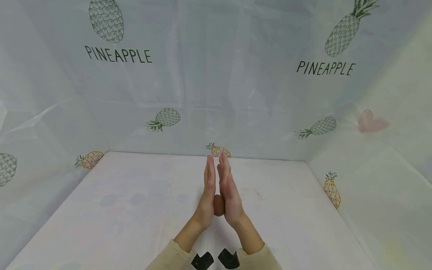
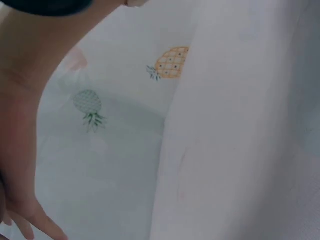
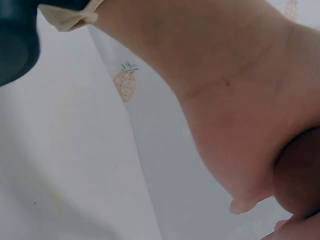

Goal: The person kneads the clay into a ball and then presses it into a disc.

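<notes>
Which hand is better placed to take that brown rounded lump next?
Probably neither: the bare left hand and bare right hand both touch the brown rounded lump, palms facing, fingers straight.

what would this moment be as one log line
left grip: fingers straight | right grip: fingers straight | brown egg-shaped object: held between both palms | flat white tabletop: beneath

The head camera looks forward and down from above the left hand point(image 1: 205, 204) and right hand point(image 1: 232, 202), farther back, toward the white table point(image 1: 135, 225) and pineapple cloth point(image 1: 216, 82). Both wrist cameras sit very close and see things tipped sideways. A bare wrist point(image 2: 19, 90) fills the left wrist view's left side. The head and right wrist views share the brown round thing point(image 1: 218, 205); all three share table and cloth.
</notes>
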`<state>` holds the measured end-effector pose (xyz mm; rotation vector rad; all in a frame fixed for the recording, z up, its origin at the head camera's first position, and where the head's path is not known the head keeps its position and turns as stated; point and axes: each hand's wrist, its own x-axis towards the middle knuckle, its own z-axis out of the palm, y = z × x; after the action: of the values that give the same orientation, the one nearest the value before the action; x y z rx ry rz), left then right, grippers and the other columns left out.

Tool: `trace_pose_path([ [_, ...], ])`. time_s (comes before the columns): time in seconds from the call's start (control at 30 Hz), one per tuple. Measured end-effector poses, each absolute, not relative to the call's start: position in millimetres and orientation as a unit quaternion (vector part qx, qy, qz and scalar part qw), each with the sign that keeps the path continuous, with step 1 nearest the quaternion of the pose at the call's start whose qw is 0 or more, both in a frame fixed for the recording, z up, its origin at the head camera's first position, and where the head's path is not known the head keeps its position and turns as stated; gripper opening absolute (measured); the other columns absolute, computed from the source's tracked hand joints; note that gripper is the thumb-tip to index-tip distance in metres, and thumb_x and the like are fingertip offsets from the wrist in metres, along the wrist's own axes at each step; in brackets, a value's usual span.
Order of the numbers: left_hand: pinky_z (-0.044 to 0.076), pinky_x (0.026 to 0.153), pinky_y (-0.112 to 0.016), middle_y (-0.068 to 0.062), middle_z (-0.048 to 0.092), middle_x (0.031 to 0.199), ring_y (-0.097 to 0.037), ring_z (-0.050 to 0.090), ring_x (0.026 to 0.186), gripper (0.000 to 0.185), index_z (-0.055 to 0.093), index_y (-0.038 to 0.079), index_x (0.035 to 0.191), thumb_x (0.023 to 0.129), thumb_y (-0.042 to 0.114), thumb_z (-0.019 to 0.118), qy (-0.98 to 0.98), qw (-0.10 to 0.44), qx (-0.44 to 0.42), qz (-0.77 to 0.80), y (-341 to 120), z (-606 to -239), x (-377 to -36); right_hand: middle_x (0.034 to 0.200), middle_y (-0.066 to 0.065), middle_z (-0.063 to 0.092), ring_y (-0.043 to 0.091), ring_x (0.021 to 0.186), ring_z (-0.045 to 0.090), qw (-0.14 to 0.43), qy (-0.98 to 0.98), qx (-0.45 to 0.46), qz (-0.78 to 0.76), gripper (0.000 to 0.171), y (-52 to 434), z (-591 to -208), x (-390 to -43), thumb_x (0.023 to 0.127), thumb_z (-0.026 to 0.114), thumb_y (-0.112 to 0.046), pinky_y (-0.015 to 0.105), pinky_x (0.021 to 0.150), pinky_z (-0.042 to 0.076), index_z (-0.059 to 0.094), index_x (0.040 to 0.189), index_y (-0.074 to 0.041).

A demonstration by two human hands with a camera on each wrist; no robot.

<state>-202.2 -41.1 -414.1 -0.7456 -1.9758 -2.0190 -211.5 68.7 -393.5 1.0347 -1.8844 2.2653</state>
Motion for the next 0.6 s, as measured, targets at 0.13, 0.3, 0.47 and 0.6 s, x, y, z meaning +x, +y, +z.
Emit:
trace_pose_path([
  [0.13,-0.014,0.121,-0.072,0.018,-0.016,0.175,-0.014,-0.019,0.162,0.058,-0.010,0.041,0.169,0.113,0.044,0.006,-0.671,0.120,-0.259,-0.684,-42.8,-411.5,-200.8,0.178,-0.006,-0.013,0.026,0.164,-0.010,0.003,-0.599,0.330,0.730,0.062,66.8,-395.3,-213.3,0.113,0.004,-0.047,0.060,0.127,-0.012,-0.006,0.172,-0.028],
  [0.3,-0.014,0.119,-0.075,0.013,-0.017,0.177,-0.017,-0.021,0.162,0.061,-0.011,0.039,0.169,0.112,0.053,0.004,-0.672,0.147,-0.270,-0.673,-47.8,-407.5,-200.5,0.178,-0.011,-0.011,0.026,0.164,-0.010,-0.017,-0.597,0.324,0.734,0.064,64.0,-399.6,-215.3,0.113,0.005,-0.051,0.059,0.128,-0.011,-0.006,0.172,-0.029],
  [0.47,-0.015,0.120,-0.072,0.012,-0.018,0.177,-0.015,-0.022,0.161,0.068,-0.012,0.034,0.170,0.110,0.061,0.004,-0.660,0.167,-0.269,-0.681,-55.4,-401.4,-201.5,0.178,-0.009,-0.010,0.027,0.164,-0.008,-0.029,-0.603,0.333,0.724,0.063,59.1,-403.2,-213.3,0.114,0.003,-0.048,0.058,0.129,-0.010,-0.007,0.172,-0.027],
  [0.6,-0.016,0.122,-0.070,0.012,-0.018,0.177,-0.013,-0.021,0.161,0.070,-0.011,0.034,0.170,0.109,0.065,0.005,-0.657,0.177,-0.262,-0.684,-60.9,-397.2,-204.4,0.178,-0.006,-0.011,0.029,0.164,-0.008,-0.028,-0.603,0.345,0.719,0.062,55.5,-404.2,-210.6,0.114,0.002,-0.043,0.057,0.129,-0.008,-0.007,0.172,-0.024],
])
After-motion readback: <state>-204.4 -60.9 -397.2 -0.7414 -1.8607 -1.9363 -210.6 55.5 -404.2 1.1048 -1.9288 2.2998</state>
